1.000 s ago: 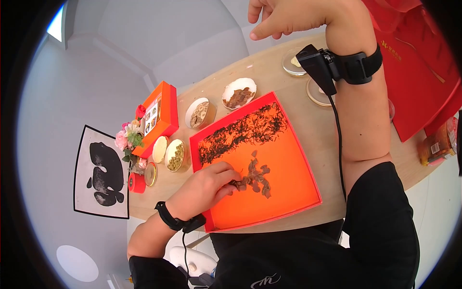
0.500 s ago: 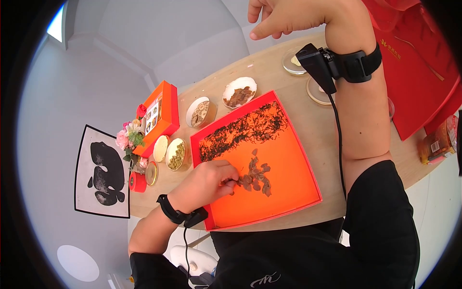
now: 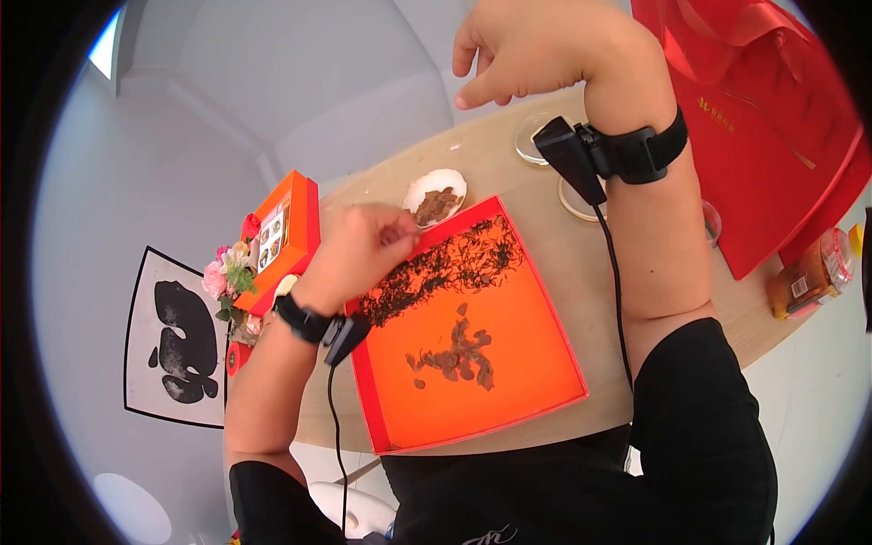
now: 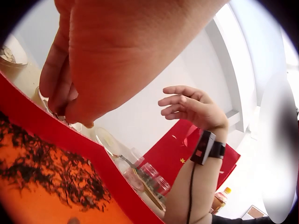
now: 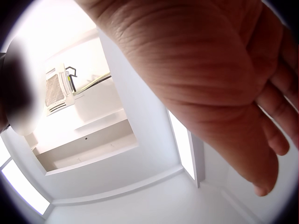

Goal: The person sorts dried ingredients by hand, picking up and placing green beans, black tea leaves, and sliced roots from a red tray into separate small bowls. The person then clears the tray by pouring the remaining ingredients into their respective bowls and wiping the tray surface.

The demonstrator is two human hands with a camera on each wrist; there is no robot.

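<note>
My left hand (image 3: pixel 368 245) is over the far-left edge of a red box (image 3: pixel 518 372) with an orange floor. Its fingers bend toward the thumb, close to a white bowl (image 3: pixel 443 181) of brown flakes; I cannot tell whether they hold anything. Its wrist view puts the fingertips (image 4: pixel 58 107) just beyond the box's red wall. Dark thin strands (image 3: pixel 454 272) cover the far part of the floor, and a patch of brown flakes (image 3: pixel 465 354) lies in the middle. My right hand (image 3: pixel 536 54) is raised above the table's far side, fingers loosely bent, holding nothing.
An orange gift box (image 3: pixel 295 222) and artificial flowers (image 3: pixel 227 272) stand on the left. Round glass dishes (image 3: pixel 531 136) sit beneath the right forearm. A large red bag (image 3: pixel 754 136) and a jar (image 3: pixel 813 277) are on the right. Pale slices fill another bowl (image 4: pixel 8 55).
The left hand has left the brown flakes in the box and moved away from the body toward the white bowl. The right hand keeps its pose; the head view has shifted slightly.
</note>
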